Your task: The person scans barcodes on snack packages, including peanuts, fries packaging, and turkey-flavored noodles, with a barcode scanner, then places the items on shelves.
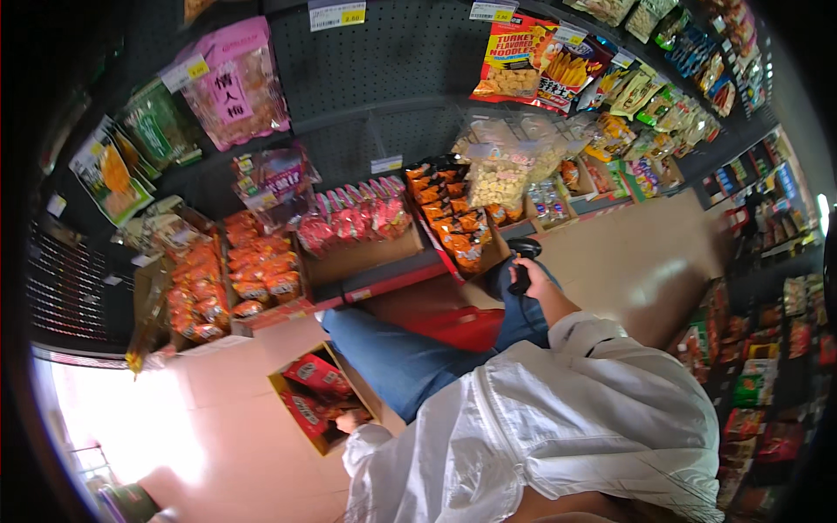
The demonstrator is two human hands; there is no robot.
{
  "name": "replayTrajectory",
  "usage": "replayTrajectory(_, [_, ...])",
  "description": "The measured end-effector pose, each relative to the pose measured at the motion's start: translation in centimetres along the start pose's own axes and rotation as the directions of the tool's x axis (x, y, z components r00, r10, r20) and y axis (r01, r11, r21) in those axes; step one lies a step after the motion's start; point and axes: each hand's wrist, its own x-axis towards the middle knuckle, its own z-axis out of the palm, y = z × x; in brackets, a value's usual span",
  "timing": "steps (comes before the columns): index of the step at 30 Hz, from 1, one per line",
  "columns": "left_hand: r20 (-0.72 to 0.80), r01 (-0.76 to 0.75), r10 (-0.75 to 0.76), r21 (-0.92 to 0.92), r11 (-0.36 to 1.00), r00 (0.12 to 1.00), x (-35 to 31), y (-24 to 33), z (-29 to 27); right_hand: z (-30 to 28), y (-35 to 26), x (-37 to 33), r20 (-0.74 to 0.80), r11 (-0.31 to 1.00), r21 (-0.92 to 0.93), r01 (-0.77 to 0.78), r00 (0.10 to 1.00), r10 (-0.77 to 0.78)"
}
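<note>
My left hand [352,421] reaches over the edge of an open yellow-rimmed carton [281,383] on the floor, left of my legs. Red snack packets [317,375] lie in that carton. The fingers look curled at the edge of one packet, partly out of sight. Above my right knee, my right hand [542,286] is closed around the grip of a black handheld scanner [523,249] with a rounded head. Just beyond the scanner stands a shelf carton of orange-and-black snack bags [458,228].
Low shelf boxes hold orange packets [261,261] and pink-red packets [357,218]. Hanging bags include a pink one [234,87] and a red-yellow one [514,61]. Under my legs is something red [458,329]. More stocked shelves [758,383] stand at the right across the tiled floor [641,248].
</note>
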Motion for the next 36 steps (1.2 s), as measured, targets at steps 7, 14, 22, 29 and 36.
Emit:
replayTrajectory(7, [-0.279,-0.147,0.097,-0.164,0.975,0.956,-1.0,1.5,-5.1,0.7,1.0,0.1,0.009,0.999,-0.027,-0.046,0.999,0.046])
replayTrajectory(14, [-0.547,-0.354,0.076,-0.424,0.833,0.833,-1.8,6.1,-11.2,-0.3,0.9,1.5,0.025,0.983,-0.080,-0.165,0.986,0.167])
replayTrajectory(22, [-0.560,-0.862,0.724,0.032,0.506,0.404,-10.4,18.9,-22.2,-1.8,1.1,2.0,0.001,0.997,-0.007,-0.076,0.997,0.076])
replayTrajectory(29, [-0.494,-0.997,0.867,-0.013,0.076,0.073,-21.2,29.8,-23.7,-0.3,0.2,-0.7,0.235,0.978,0.179,-0.109,0.970,0.065])
replayTrajectory(36, [-0.455,-0.807,0.852,-0.587,-0.067,0.260,-31.0,37.9,-22.7,4.6,-1.2,-7.0,0.444,0.872,0.470,-0.136,0.890,-0.101])
